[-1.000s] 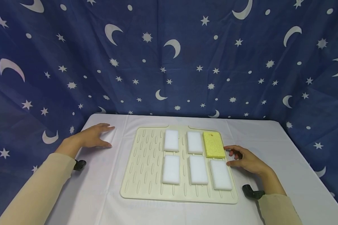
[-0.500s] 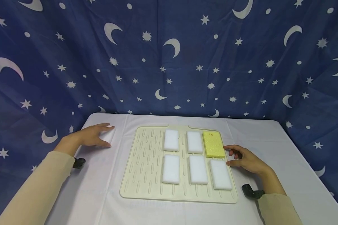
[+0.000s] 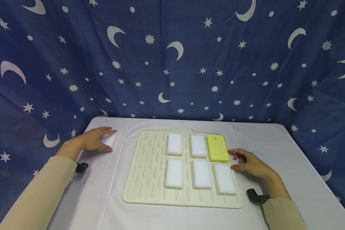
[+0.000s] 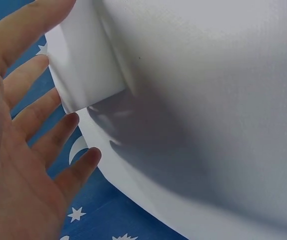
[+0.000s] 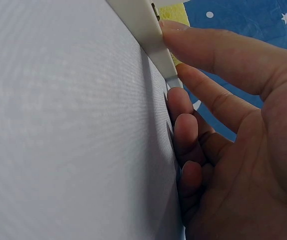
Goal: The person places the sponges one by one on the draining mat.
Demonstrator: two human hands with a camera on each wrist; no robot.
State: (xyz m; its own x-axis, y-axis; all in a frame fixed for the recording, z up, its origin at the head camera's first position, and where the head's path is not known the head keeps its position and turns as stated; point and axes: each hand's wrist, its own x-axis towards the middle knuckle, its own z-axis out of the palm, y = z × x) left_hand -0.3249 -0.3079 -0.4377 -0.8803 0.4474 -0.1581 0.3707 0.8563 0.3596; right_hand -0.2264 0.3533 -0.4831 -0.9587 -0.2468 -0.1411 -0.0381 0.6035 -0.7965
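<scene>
My left hand (image 3: 95, 139) rests at the table's left side, thumb and fingers spread. Between them is a smooth white flat-sided piece (image 4: 91, 60); its kind is unclear, and I cannot tell whether the fingers press it. My right hand (image 3: 251, 163) lies by the right edge of a cream ridged mat (image 3: 146, 166). Its thumb and index fingertip are at the mat's edge, the other fingers loosely curled. Nearest to it are a yellow sponge (image 3: 218, 148) and a white sponge (image 3: 225, 179). Several more white sponges, such as one at the back (image 3: 174, 144), lie in two rows on the mat.
A white cloth (image 3: 149, 217) covers the table. Behind and around it hangs a dark blue curtain (image 3: 143, 57) with white moons and stars. A black device (image 3: 257, 196) sits on the right wrist, and another (image 3: 81, 168) on the left.
</scene>
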